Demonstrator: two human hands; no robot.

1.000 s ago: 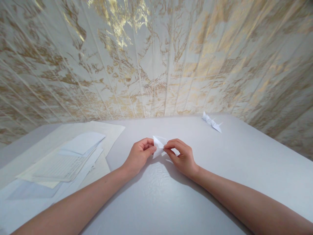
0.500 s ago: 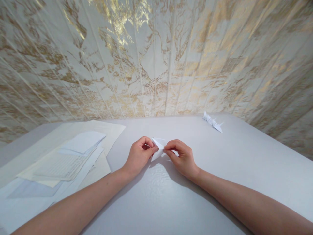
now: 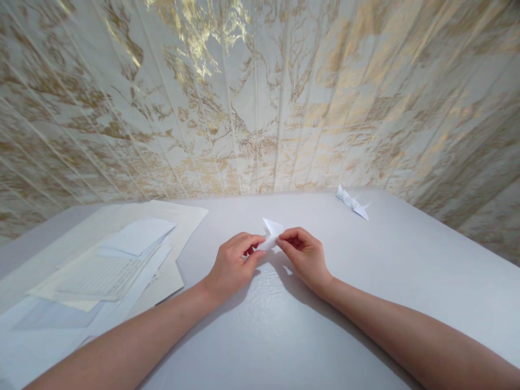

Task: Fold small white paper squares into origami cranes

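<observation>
A small folded white paper piece (image 3: 271, 234) is held between my two hands above the middle of the table, with one pointed flap sticking up and away from me. My left hand (image 3: 235, 262) has its thumb and fingertips at the paper's lower left edge. On the other side, my right hand (image 3: 306, 257) pinches the right edge between thumb and forefinger. The fingertips cover parts of the folds.
Sheets of cream and white paper (image 3: 190, 216) lie spread at the left, with a lined written sheet (image 3: 101, 276) among them. Several small folded white paper figures (image 3: 351, 202) stand in a row at the back right of the white table (image 3: 260, 346). Behind rises a gold-patterned wall covering (image 3: 260, 108).
The folded paper has turned and shifted slightly up and right, its point now upward. My left fingers have moved to its lower left edge; my right hand has moved slightly with it.
</observation>
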